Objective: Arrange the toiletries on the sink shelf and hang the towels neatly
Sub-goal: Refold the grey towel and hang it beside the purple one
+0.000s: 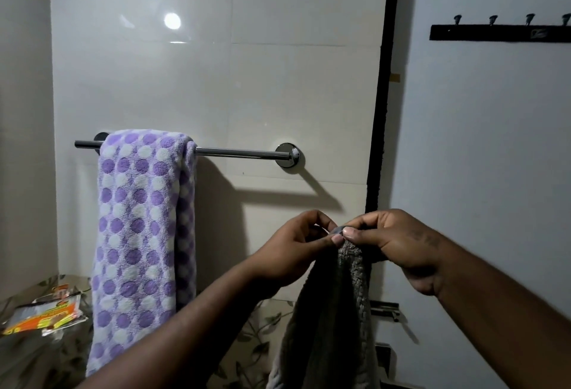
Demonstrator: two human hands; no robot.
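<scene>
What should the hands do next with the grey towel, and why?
Probably lift the grey towel and drape it over the bare right stretch of the towel bar. The left hand and right hand pinch its top edge below the bar; the dotted towel covers the left part.

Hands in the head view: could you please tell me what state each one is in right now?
Left hand: pinches the top of the fluffy grey cloth towel.
Right hand: pinches the same towel's top.

L hand (290, 252) pinching | R hand (398, 243) pinching | thumbtips together (arms fwd)
</scene>
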